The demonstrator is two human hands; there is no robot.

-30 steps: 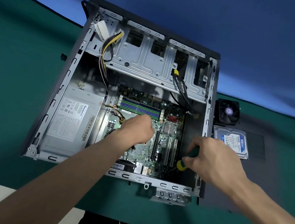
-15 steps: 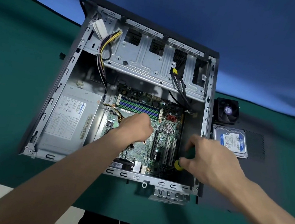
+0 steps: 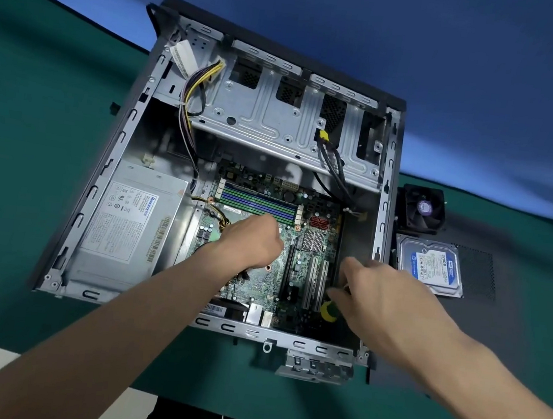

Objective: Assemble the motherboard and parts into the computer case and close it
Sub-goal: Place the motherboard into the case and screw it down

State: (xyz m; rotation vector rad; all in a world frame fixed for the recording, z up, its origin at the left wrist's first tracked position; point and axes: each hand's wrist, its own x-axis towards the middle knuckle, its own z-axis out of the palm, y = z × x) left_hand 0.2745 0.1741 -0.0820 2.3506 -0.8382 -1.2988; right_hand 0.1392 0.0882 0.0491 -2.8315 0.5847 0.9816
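Our right hand (image 3: 382, 300) curls its fingers around the green-and-yellow-handled screwdriver (image 3: 329, 311), at the near right edge of the green motherboard (image 3: 302, 246). Our left hand (image 3: 252, 241) rests knuckles-up on the board's middle; whether it grips anything we cannot tell. The board lies inside the open grey metal computer case (image 3: 382, 221), beside the silver power supply (image 3: 129, 220). On the green desk (image 3: 40, 96), right of the case, sit a black cooling fan (image 3: 423, 209) and a blue-labelled hard drive (image 3: 430, 264).
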